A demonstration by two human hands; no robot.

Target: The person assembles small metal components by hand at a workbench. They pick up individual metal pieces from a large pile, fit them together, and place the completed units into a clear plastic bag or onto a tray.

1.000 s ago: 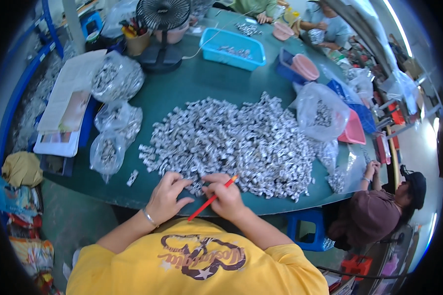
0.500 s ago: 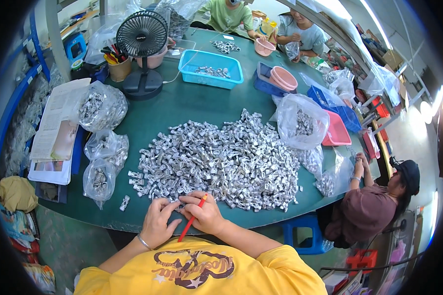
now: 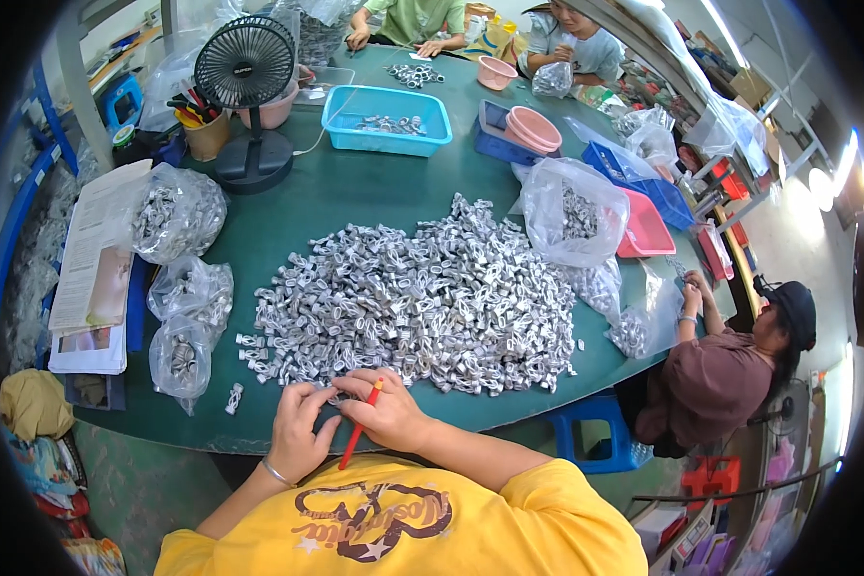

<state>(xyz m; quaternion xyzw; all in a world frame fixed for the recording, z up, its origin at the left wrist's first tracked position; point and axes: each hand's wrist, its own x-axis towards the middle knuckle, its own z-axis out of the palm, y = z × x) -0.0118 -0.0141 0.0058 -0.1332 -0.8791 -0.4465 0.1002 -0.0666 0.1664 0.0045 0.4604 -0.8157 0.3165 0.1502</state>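
At the near table edge my left hand (image 3: 300,429) is closed, its fingertips pinching a small silver metal part (image 3: 337,397) that the fingers largely cover. My right hand (image 3: 390,415) meets it there, fingers bent against the same part. Through the right hand's grip slants a slim red pencil (image 3: 357,432), its yellowish end up. Just beyond both hands spreads a big heap of silver metal parts (image 3: 422,298), each with pale loops. One loose part (image 3: 233,398) lies to the left of my left hand.
Bags of parts (image 3: 182,355) flank the heap at left, with another open bag (image 3: 576,211) at right. Farther back stand a black fan (image 3: 250,115) and a light blue bin (image 3: 389,142). One co-worker (image 3: 730,374) sits at right near a blue stool (image 3: 595,432); two more sit across.
My view has shifted slightly, so the table contents sit a little left and higher. Both hands keep their pinch. Across the table, the green-sleeved person's hands have come onto the tabletop.
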